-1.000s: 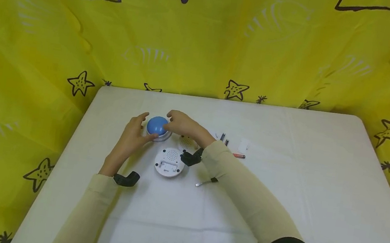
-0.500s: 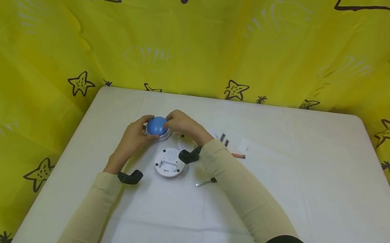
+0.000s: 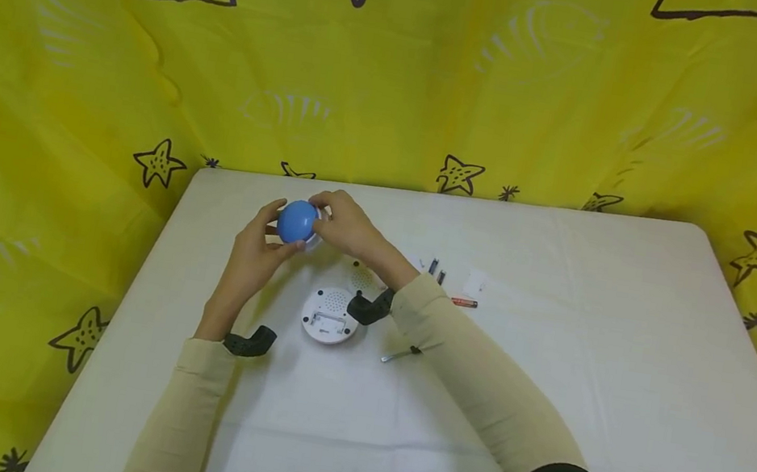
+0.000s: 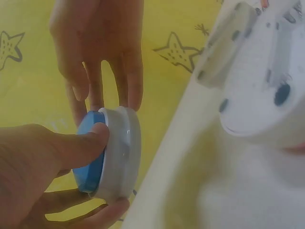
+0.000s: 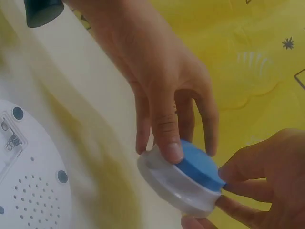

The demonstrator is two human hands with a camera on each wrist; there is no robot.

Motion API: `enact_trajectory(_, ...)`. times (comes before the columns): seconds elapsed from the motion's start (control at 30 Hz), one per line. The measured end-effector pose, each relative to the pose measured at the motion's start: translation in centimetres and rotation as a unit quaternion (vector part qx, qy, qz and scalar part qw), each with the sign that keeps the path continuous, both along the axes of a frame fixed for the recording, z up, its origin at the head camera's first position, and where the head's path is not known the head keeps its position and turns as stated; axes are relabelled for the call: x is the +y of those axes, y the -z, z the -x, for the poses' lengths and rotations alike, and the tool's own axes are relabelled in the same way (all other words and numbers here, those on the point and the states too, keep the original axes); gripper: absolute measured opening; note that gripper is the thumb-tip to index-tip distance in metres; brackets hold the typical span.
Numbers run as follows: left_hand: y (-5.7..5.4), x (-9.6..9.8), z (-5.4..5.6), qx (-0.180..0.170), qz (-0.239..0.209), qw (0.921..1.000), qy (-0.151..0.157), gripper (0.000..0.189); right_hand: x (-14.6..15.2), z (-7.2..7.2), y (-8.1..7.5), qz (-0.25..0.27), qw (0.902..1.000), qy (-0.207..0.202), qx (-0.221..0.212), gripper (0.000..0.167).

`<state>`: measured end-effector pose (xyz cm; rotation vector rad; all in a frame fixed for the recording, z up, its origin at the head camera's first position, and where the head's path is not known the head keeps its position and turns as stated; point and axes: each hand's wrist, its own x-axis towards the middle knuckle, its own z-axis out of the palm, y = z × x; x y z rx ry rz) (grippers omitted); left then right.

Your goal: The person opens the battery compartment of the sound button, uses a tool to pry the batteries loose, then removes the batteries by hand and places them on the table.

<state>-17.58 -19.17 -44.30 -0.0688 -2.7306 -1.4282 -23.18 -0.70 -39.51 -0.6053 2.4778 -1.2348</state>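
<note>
Both hands hold a round push button point(image 3: 296, 221), a blue dome on a white base, raised over the far left of the table. My left hand point(image 3: 252, 259) grips its left side, with the thumb on the blue edge in the left wrist view. Opposite it, my right hand point(image 3: 346, 227) pinches the right side; in the right wrist view its fingertips are at the rim. The button point(image 4: 107, 152) is tilted on edge in the left wrist view. Nearer me lies an upturned white round unit point(image 3: 328, 330) with an uncovered battery compartment.
A second white perforated unit point(image 3: 361, 276) lies partly behind the right wrist. Right of it are two dark batteries point(image 3: 433, 266), a red battery point(image 3: 464, 303) and a small clear packet point(image 3: 474, 283). A screwdriver point(image 3: 397, 355) rests below the right forearm. Yellow curtain point(image 3: 403, 68) surrounds the table.
The left hand has closed from beside the button onto it. Both hands have then lifted it off the table, tilting it and shifting it slightly away and left.
</note>
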Motion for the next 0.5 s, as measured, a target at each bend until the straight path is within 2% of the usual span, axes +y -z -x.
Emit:
enact_trajectory(0.27, -0.8, 0.5, -0.2, 0.008, -0.059, 0.9982, 0.0, 0.08, 0.5, -0.8, -0.5, 0.032, 0.9979, 0.001, 0.056, 0.047)
enact_trajectory(0.5, -2.0, 1.2, -0.7, 0.0, -0.143, 0.9897, 0.007, 0.08, 1.5, -2.1, -0.9, 0.09, 0.9881, -0.002, 0.125, 0.054)
